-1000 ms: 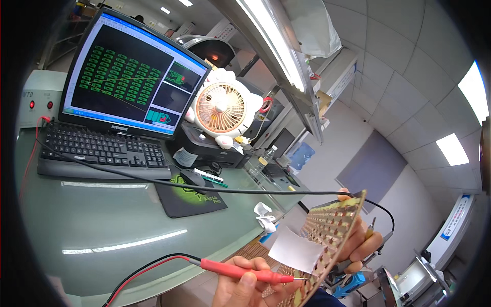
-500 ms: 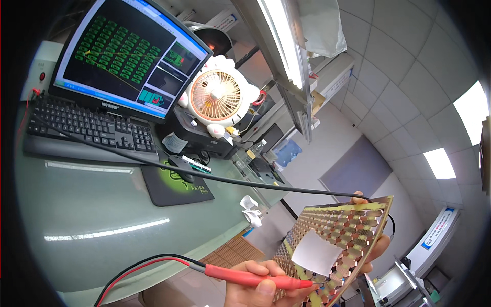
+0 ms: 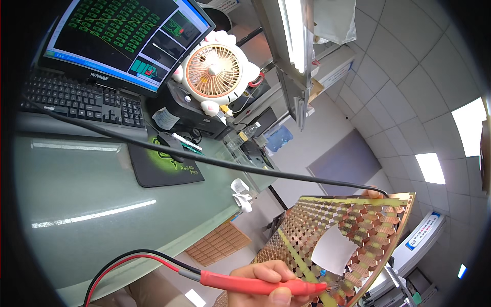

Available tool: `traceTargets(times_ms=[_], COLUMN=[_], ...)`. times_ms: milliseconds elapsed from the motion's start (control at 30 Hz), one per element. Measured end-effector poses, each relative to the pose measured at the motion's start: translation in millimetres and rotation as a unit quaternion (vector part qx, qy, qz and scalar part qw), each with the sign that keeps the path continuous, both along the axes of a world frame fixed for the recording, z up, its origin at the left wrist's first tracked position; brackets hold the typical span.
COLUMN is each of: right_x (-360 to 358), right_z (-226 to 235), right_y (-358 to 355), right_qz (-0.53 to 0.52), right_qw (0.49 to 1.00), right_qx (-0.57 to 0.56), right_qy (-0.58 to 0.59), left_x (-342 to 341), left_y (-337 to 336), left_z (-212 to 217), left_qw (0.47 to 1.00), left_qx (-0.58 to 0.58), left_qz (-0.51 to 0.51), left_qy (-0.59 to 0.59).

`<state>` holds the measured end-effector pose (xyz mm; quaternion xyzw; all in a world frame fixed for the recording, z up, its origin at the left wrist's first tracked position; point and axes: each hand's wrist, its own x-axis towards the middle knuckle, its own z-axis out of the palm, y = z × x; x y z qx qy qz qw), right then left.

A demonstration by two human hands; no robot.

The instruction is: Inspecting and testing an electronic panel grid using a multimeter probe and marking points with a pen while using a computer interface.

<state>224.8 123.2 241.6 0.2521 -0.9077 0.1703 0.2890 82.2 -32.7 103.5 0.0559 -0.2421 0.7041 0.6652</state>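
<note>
My left hand [image 3: 263,284] pinches a red test probe [image 3: 255,284] in a pen-like grip, and its tip meets the face of a circuit board panel [image 3: 368,215] near a white patch. That panel is tilted upright and covered with rows of copper-coloured pads. The white paper piece [image 3: 335,250] lies on its face. Behind the panel's upper edge my right hand [image 3: 376,193] grips the board; only some fingers show, the rest is hidden. A black cable [image 3: 245,166] runs across the view to those fingers. Red and black leads [image 3: 128,254] trail from the probe.
A monitor [image 3: 123,38] with green board outlines stands at upper left, above a keyboard [image 3: 82,102]. A mouse [image 3: 170,146] rests on a black mat [image 3: 169,176]. A white fan [image 3: 212,71] sits atop a black printer [image 3: 189,117]. Crumpled white paper [image 3: 240,194] lies at the glass-topped desk's [image 3: 92,189] edge.
The view has shifted, so the desk and monitor sit higher and further left. The panel and red probe appear further right, with the probe tip still at the panel's face. Both grips stay the same.
</note>
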Motion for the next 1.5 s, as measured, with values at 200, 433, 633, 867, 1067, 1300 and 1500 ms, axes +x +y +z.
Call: traceTargets(times_ms=[200,433,633,867,1067,1300,1500], right_x=[-4,-77,-96,-108,-111,-109,-112], right_z=[-5,-43,-38,-55,-66,-71,-74], right_y=[17,-7,14,39,48,54,58], right_qz=[0.028,-0.081,-0.072,-0.051,-0.028,-0.033,-0.034], right_qw=[0.998,0.957,0.984,0.986,0.984,0.983,0.983], right_qx=[-0.001,-0.192,-0.141,-0.136,-0.158,-0.162,-0.166], right_qy=[0.05,0.203,0.08,0.08,0.08,0.083,0.07], left_x=[-13,-43,-68,-86,-87,-93,-87], left_y=[17,32,37,37,38,47,46], left_z=[7,-39,-50,-50,-46,-62,-47], left_qw=[0.999,0.977,0.986,0.986,0.986,0.987,0.982], left_qx=[-0.039,-0.127,-0.129,-0.085,-0.064,-0.039,-0.096], left_qz=[-0.012,0.077,-0.001,-0.045,-0.06,-0.102,-0.021], left_qy=[0.028,0.154,0.105,0.134,0.14,0.12,0.162])
